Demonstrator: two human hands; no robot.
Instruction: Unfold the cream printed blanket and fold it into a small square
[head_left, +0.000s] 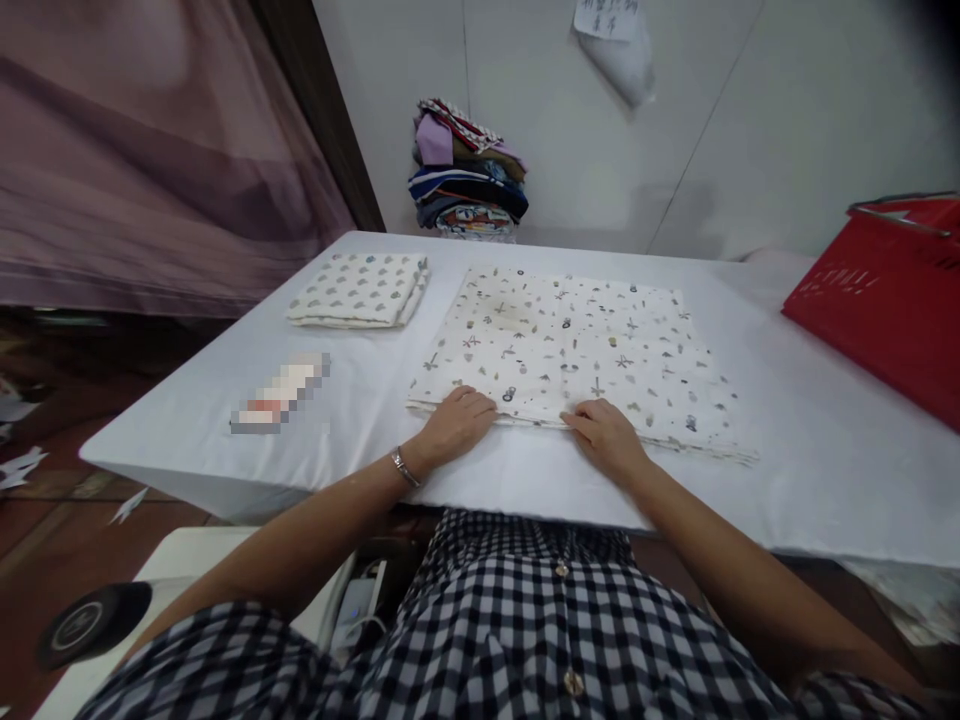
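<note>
A white cloth printed with small plants and other motifs lies flat, folded in layers, on the white-covered table. Its near edge faces me. My left hand, with a bracelet at the wrist, grips that edge left of the middle, fingers on top. My right hand pinches the same edge a little further right, its thumb and fingertips close together. Between the two hands a short stretch of the edge shows, with layers slightly apart. The undersides of both hands are hidden.
Another folded patterned cloth lies at the back left. Nearer me is a pixelated flat object. A pile of folded fabrics stands behind the table against the wall. At the right sits a red basket; a pink curtain hangs left.
</note>
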